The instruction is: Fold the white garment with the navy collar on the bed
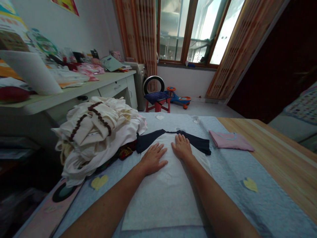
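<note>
- Head view: a short-sleeved shirt (170,201) lies spread out on a pale blue cloth (230,188), straight in front of the person, its collar at the far end and its hem nearest the camera. Its body is white; its collar and both sleeves (198,142) are dark navy.
- Left hand (154,159): rests palm down on the upper left part of the white body, fingers extended and slightly apart, thumb held away from them. It grasps nothing.
- Right hand (182,147): lies palm down a little farther up, its fingertips close to the collar. The fingers are straight with small gaps between them, and they have hold of nothing.
- The two hands are apart, with a strip of white fabric between them.
- Left of the shirt, a heaped pile of clothes (104,132), mostly white and cream with brown trim on top, sits next to the left sleeve.
- Right of the shirt, apart from it, a folded pink garment (231,141) lies near the edge of the blue cloth, beside a bare wooden surface (279,148).
- Beyond the cloth are a red stool (158,106) and a blue and orange ride-on toy (179,99), beneath a window (188,29).
- A cluttered desk (104,82) runs along the left wall.
</note>
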Tool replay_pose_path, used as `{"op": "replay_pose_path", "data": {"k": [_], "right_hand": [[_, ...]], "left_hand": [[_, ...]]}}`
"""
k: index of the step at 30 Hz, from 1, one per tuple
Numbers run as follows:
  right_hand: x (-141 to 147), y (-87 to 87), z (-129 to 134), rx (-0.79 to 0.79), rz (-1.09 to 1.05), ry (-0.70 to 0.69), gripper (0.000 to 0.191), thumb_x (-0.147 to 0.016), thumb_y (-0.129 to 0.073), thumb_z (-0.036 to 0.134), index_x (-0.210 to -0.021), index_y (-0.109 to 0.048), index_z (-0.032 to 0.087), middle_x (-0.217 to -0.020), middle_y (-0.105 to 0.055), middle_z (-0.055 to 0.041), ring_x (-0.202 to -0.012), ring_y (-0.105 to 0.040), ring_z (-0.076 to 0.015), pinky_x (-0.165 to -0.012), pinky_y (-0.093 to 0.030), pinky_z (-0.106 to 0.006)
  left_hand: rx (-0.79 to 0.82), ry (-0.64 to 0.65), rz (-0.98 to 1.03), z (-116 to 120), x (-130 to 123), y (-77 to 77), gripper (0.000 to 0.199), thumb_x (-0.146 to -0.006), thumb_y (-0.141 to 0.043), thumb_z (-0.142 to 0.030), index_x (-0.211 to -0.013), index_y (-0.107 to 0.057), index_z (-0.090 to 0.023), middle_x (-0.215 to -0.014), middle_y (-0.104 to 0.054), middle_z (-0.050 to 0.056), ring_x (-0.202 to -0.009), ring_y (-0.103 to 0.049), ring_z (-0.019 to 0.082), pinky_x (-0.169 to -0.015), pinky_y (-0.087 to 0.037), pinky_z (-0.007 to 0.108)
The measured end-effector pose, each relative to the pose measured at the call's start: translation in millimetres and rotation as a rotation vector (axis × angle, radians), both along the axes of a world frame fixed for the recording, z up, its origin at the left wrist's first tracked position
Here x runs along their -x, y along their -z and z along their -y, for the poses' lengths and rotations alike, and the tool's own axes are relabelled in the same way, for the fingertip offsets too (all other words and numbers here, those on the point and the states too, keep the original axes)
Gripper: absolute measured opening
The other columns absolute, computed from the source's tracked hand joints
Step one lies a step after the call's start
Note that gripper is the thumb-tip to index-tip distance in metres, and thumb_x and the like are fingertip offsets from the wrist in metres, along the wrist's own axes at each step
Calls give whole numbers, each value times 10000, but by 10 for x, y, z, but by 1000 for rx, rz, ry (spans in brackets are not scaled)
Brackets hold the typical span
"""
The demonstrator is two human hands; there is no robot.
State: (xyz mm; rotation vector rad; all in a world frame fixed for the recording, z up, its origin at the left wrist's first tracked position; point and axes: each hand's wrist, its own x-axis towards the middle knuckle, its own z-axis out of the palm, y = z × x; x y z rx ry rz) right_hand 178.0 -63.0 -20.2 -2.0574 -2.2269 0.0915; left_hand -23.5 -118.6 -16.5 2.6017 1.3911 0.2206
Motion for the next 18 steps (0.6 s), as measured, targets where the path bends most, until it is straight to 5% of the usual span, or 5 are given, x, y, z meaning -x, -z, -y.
{"op": "replay_pose_path", "data": {"k": [5, 18], "right_hand": [[-107, -6, -74, 10, 22, -110, 644, -986, -333, 495, -1521, -349, 139, -1615, -290, -107, -1475, -241, -278, -1169, -191, -410], [-173, -3, -257, 5, -1, 10, 653, -989, -307, 508, -1531, -325, 144, -1616, -280, -124, -1467, -259, -257, -1165, -194, -408]], "left_hand": [[0, 4, 16, -4, 3, 2, 640, -922, -515, -526, -1485, -424, -234, -1604, -328, 100, -1498, -232, 312, -1202, -240, 484], [-57, -25, -10, -35, -33, 84, 595, -958, -441, -532, -1480, -423, -247, -1594, -354, 79, -1491, -253, 288, -1202, -232, 452]]}}
